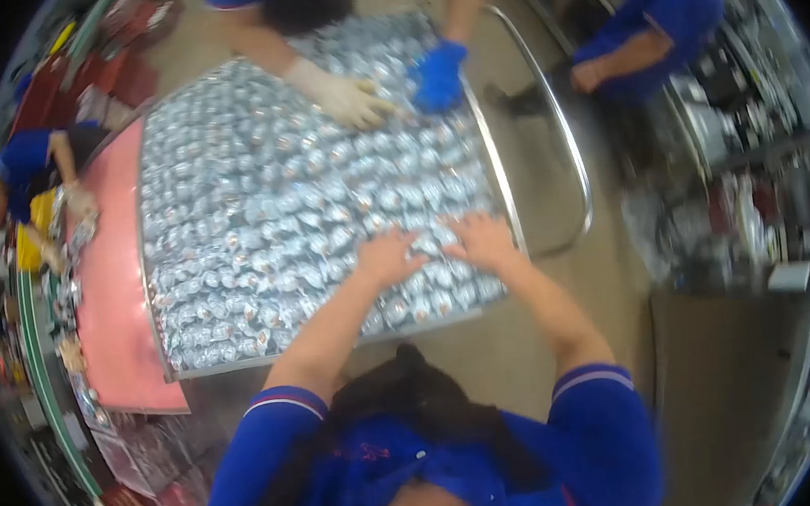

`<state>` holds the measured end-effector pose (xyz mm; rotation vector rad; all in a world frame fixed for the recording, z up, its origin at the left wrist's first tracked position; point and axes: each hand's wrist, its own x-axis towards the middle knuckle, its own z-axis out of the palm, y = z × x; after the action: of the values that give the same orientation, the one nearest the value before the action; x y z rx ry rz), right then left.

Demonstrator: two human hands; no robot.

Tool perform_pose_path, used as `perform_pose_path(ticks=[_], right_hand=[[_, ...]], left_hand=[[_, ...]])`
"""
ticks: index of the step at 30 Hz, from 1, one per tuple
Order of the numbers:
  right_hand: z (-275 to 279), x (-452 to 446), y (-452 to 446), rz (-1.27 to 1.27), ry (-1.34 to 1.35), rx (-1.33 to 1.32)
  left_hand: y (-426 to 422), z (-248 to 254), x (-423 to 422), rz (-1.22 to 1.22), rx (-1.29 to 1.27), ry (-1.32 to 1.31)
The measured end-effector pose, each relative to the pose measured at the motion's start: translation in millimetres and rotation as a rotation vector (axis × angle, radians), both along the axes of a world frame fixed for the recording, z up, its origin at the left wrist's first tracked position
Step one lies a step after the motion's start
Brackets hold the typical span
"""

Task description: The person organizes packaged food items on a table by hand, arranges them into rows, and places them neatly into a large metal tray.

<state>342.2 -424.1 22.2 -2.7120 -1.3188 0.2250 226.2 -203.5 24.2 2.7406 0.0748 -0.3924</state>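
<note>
Rows of small silvery wrapped pieces cover a wide cart top with a metal rim. Near the close right part of the cart, my left hand rests on the pieces with its fingers spread. My right hand lies just to the right of it, near the rim, also with fingers apart. Neither hand visibly holds anything. Across the cart, a co-worker's white-gloved hand and blue-gloved hand touch the far rows.
A pink surface adjoins the cart's left side, where another person bends over a narrow line. The cart's curved metal handle sticks out at right. Beyond it stands a person in blue, near a cluttered bench.
</note>
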Motion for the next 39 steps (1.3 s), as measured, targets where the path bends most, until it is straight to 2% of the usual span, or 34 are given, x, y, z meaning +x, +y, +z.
perform_pose_path(ticks=[2,4,7,9,11,12,15,17,18,21,22,25,27,30,33,35,37,39], right_hand=[[2,6,3,-0.017,0.075,-0.035],[8,3,4,0.001,-0.001,-0.033],[15,-2,6,-0.015,0.036,-0.048],[13,-9,4,0.007,-0.097,-0.051],[17,-22,0,0.009,-0.209,0.050],[18,-27,-2,-0.001,-0.265,0.104],[6,-53,-5,-0.078,-0.385,0.340],[18,-78,7,-0.104,-0.383,0.435],[24,-92,15,-0.122,-0.380,0.481],[15,-110,61,-0.054,-0.177,0.610],[35,-128,89,0.012,-0.090,0.640],[43,-183,180,0.213,-0.054,0.693],[56,-251,242,0.304,0.096,0.756],[74,-353,325,0.622,0.166,0.737],[81,-437,381,0.840,0.211,0.679],[88,-479,407,0.902,0.290,0.652],[91,-517,430,0.934,0.333,0.661],[89,-540,458,0.973,0.332,0.617]], left_hand=[[1,-11,3,0.007,-0.003,0.037],[-3,-5,2,0.037,-0.018,0.031],[-5,2,-10,0.065,-0.035,0.011],[-4,3,-27,0.076,0.018,-0.127],[5,-2,-61,0.058,-0.047,-0.295],[13,17,-90,0.100,-0.095,-0.436],[63,23,-179,0.264,-0.136,-0.586],[99,27,-255,0.473,-0.155,-0.781],[117,34,-295,0.592,-0.117,-0.788],[151,38,-405,0.979,-0.032,-0.829],[158,33,-435,1.026,-0.058,-0.788],[168,15,-510,1.114,-0.108,-0.660],[159,9,-542,1.066,-0.239,-0.576],[149,-3,-588,0.924,-0.411,-0.522],[158,-24,-656,0.867,-0.395,-0.338],[164,10,-703,1.059,-0.330,-0.222],[165,1,-754,1.218,-0.240,-0.429],[165,-9,-802,1.385,-0.292,-0.474]])
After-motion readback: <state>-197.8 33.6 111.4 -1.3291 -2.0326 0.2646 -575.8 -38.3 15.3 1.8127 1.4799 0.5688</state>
